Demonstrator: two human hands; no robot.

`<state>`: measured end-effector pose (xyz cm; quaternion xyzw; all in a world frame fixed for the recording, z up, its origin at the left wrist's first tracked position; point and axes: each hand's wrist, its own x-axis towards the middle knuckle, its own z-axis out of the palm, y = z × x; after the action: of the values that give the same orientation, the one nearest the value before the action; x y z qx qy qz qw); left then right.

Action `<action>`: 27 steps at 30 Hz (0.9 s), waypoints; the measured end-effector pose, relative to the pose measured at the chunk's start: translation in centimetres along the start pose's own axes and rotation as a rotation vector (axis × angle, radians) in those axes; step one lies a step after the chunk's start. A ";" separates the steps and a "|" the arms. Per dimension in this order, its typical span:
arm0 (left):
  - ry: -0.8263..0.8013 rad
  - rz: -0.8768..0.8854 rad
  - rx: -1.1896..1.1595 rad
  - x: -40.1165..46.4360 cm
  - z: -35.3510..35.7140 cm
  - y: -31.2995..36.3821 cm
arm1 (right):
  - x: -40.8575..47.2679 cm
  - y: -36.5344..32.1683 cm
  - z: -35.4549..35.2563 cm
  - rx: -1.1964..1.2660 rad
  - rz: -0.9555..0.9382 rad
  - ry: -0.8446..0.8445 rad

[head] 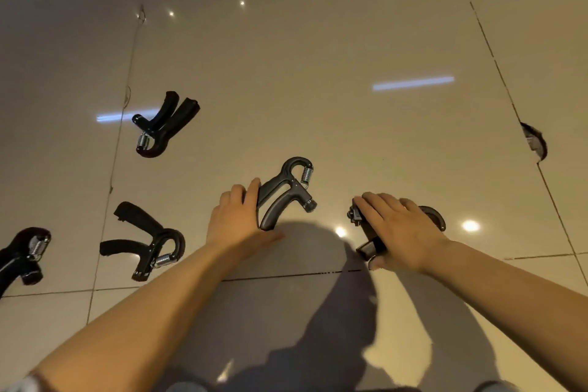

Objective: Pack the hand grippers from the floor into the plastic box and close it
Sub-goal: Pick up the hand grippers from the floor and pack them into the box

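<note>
While most of the glossy beige tiled floor (pixel 318 89) lies bare ahead of the person, the free room is widest in the upper middle and right, where only ceiling-light reflections and dark grout lines cross the tiles, and a chipped dark hole (pixel 536 141) breaks the grout line near the right edge. Five black hand grippers lie on this floor: the far gripper (pixel 164 124) sits up left beside a grout line, the left gripper (pixel 144 240) lies nearer with its handles spread toward the left, and the edge gripper (pixel 24 254) is cut off by the left border. The plastic box does not show in this view. Both bare forearms reach forward from the bottom corners, throwing a broad shadow over the near tiles. The left hand (pixel 238 223) lies on its side with the fingers curled round the handles of the middle gripper (pixel 286 192), whose spring end points up and away to the right. Well apart to the right, the right hand (pixel 397 229) lies palm down over the right gripper (pixel 366 232), fingers stretched across its top and thumb tucked under the near handle end, so that it grips the tool; the curved head of that gripper peeps out beyond the knuckles on the right
</note>
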<state>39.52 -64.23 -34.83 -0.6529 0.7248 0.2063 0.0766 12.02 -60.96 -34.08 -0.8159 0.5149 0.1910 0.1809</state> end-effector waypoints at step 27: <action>0.026 0.282 -0.246 -7.2 -3.8 2.7 | -6.2 -2.6 -4.5 0.317 -0.085 0.281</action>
<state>38.45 -58.97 -28.11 -0.5518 0.7793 0.2938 -0.0430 12.48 -57.30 -26.85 -0.8168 0.5239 -0.0156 0.2412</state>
